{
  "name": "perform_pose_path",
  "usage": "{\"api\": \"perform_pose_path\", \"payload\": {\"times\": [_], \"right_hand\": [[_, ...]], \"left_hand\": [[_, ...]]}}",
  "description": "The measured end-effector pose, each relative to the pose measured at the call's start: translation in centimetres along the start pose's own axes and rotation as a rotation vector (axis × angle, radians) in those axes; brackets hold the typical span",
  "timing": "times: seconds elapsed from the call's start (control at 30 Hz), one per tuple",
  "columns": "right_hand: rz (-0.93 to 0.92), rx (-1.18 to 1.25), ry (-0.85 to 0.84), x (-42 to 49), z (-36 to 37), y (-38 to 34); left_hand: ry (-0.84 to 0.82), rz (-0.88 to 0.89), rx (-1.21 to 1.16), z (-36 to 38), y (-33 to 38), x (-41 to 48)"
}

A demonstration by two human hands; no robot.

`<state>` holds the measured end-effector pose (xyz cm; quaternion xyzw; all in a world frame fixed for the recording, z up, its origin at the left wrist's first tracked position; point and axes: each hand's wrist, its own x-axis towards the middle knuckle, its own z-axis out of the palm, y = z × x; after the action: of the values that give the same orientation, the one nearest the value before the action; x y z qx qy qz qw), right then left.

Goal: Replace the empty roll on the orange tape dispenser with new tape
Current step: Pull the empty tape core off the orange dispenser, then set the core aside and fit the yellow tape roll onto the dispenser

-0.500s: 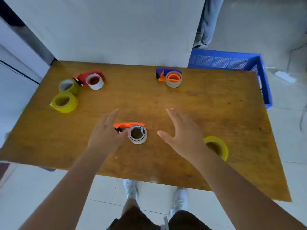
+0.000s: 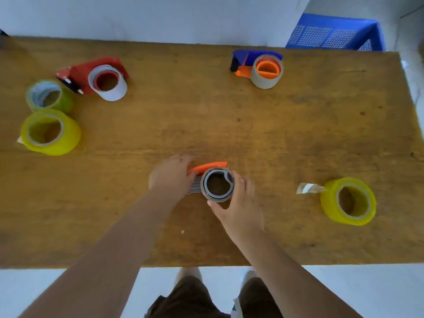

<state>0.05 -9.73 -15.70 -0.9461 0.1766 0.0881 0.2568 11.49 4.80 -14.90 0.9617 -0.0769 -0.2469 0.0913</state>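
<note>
A wide wooden table (image 2: 252,134) fills the view; a yellow tape roll (image 2: 348,201) lies at three o'clock of the work, well apart; the orange tape dispenser (image 2: 207,167) sits near the front edge, the left hand (image 2: 171,179) closed over its handle at nine o'clock; the right hand (image 2: 238,203) cups the empty roll (image 2: 218,185) from four o'clock, fingers clamped on its rim; best to pin the body and draw the core straight off.
</note>
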Motion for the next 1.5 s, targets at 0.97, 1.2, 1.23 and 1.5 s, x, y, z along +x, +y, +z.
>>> {"api": "perform_pose_path", "payload": {"times": [0.97,1.2,1.23,1.5], "right_hand": [[-0.242,0.131,0.173,1.9,-1.7,0.5],[0.125,0.112,0.075,6.7,-3.5,4.0],[0.165,0.099,0.113,6.3,-6.0,5.9],[0.088,0.074,-0.065,7.0,-8.3,7.9]], "left_hand": [[0.016,-0.296,-0.189,3.2,-0.3,1.6],[-0.019,-0.316,-0.198,3.7,-1.0,1.9],[0.019,-0.233,-0.194,2.1,1.4,1.0],[0.027,-0.215,-0.214,1.3,0.4,-0.3]]}}
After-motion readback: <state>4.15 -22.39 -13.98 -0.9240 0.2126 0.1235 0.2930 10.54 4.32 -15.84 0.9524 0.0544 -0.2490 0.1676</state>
